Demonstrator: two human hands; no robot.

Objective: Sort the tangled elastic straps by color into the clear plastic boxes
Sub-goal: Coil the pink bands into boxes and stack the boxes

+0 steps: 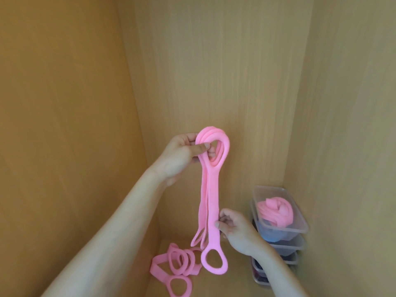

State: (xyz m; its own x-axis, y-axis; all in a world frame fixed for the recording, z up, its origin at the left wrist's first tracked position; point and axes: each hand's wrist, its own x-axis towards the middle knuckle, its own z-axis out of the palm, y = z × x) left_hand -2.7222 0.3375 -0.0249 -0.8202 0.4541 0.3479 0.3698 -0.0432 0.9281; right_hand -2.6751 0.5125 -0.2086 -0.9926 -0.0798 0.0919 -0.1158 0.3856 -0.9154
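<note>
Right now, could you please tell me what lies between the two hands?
Only the pink straps, hanging from the left hand to the right hand, in the head view.

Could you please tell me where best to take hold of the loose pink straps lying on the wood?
Hook a ring handle of the loose pink straps from above, probably: several stand on edge with open holes, while the flat band hugs the wood.

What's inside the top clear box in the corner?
The top box holds coiled pink straps. Whatever lies beneath that coil is covered.
</note>
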